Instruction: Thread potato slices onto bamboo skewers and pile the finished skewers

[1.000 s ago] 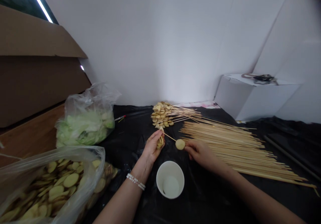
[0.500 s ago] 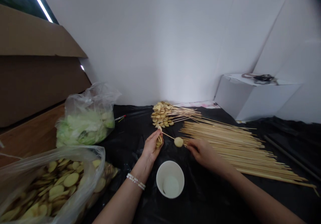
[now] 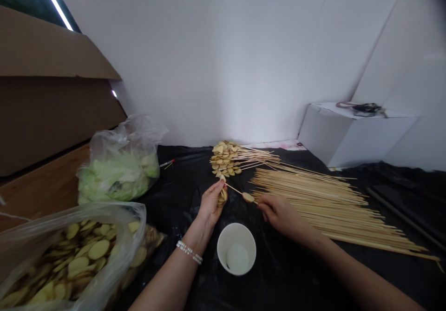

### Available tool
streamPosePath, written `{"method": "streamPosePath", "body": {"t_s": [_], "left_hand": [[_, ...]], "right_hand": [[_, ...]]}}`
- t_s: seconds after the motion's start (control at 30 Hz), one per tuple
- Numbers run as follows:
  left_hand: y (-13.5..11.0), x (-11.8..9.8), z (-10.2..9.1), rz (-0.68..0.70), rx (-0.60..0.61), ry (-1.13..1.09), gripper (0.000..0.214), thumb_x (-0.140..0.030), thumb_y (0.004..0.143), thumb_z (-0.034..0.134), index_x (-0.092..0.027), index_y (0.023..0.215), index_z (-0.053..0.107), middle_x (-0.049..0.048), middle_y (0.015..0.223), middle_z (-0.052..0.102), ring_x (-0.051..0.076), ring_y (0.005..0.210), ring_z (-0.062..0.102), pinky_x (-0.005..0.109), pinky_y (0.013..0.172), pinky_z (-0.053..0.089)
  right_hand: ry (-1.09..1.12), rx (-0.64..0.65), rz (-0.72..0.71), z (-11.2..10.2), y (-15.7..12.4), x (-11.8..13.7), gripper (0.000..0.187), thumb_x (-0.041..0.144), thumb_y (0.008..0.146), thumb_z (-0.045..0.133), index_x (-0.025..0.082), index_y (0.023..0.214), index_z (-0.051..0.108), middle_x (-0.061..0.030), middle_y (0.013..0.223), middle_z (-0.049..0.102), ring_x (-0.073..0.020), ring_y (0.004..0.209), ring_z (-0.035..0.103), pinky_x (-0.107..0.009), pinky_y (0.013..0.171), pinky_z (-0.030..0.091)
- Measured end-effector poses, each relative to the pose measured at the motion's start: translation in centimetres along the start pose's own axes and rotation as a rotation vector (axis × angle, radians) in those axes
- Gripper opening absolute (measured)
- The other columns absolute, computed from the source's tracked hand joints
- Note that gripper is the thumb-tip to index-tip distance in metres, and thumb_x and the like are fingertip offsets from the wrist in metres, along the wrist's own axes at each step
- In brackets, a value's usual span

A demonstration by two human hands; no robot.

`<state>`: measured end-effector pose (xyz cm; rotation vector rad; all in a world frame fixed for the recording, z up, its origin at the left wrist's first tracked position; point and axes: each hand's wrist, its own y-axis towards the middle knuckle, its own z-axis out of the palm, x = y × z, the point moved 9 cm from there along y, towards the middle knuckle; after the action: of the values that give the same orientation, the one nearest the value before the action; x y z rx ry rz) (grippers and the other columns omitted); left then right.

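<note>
My left hand grips a bamboo skewer near its blunt end, with a stack of pale potato slices threaded on it against my palm. One potato slice sits further along the skewer, now seen almost edge-on. My right hand has its fingertips pinched at the skewer's far tip, just right of that slice. A beaded bracelet circles my left wrist. Below my hands stands a white paper cup with pale contents.
Loose bamboo skewers lie fanned across the black plastic sheet, and finished potato skewers lie beyond them. To the left are plastic bags of potato slices and green cabbage. A white box stands back right.
The lone potato slice has turned from facing me to nearly edge-on and slid slightly left along the skewer. My right hand has shifted toward the skewer's tip.
</note>
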<state>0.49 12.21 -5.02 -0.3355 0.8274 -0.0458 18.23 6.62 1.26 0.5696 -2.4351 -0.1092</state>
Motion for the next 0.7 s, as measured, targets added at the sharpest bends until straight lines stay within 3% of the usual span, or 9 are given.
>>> {"method": "streamPosePath", "body": {"t_s": [0.23,0.5,0.7], "left_hand": [[-0.05,0.06,0.13,0.003,0.013,-0.002,0.009,-0.009,0.069,0.073,-0.009,0.076,0.068,0.0028,0.061,0.065,0.007,0.048,0.058,0.016,0.047,0.047],[0.04,0.12,0.01,0.006,0.006,0.013,0.012,-0.009,0.065,0.076,-0.010,0.073,0.068,0.0026,0.061,0.065,0.007,0.050,0.059,0.016,0.049,0.048],[-0.16,0.22,0.34,-0.004,0.028,0.015,0.010,-0.010,0.067,0.075,-0.008,0.075,0.070,0.0033,0.061,0.065,0.007,0.049,0.058,0.016,0.047,0.046]], "right_hand": [[-0.192,-0.088,0.002,0.13,-0.54,-0.18,0.017,0.018,0.087,0.040,0.019,0.076,0.053,-0.0053,0.075,0.063,-0.0169,0.069,0.055,-0.026,0.061,0.032],[0.016,0.003,0.029,0.45,-0.19,0.04,0.027,0.019,0.088,0.040,0.020,0.063,0.049,-0.0020,0.064,0.060,-0.0138,0.060,0.052,-0.024,0.058,0.033],[-0.178,-0.101,-0.009,0.20,-0.41,-0.18,0.018,0.018,0.088,0.040,0.019,0.074,0.052,-0.0046,0.073,0.062,-0.0164,0.067,0.054,-0.026,0.061,0.032]]}}
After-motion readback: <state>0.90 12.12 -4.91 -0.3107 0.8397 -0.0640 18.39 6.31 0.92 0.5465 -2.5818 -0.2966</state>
